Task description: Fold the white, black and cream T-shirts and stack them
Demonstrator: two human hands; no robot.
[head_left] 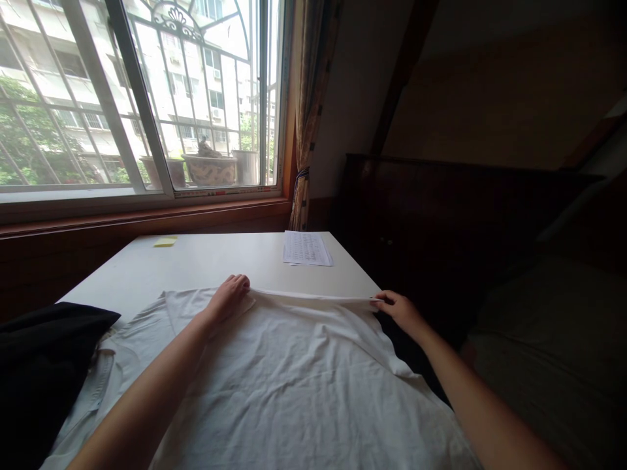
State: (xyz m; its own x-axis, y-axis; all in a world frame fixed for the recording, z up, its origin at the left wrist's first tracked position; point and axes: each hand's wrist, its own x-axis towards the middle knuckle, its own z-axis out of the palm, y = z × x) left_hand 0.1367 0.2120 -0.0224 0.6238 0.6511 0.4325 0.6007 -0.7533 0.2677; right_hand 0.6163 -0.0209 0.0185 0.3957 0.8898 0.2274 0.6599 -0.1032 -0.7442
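A white cloth garment (294, 372) lies spread over the near part of the white table, with wrinkles across its middle. My left hand (236, 287) is closed on its far edge, left of centre. At the far right corner of the garment, my right hand (392, 305) pinches the same edge between thumb and fingers. Between the two hands the edge runs in a nearly straight, narrow fold. The garment's right side hangs in folds near the table's right edge.
The white table (220, 258) bears printed papers (307, 249) and a yellow sticky note (165, 241) at its far side. Black cloth (44, 372) lies at the left. Beyond are a barred window and a curtain (307, 117); dark furniture (441, 222) stands right.
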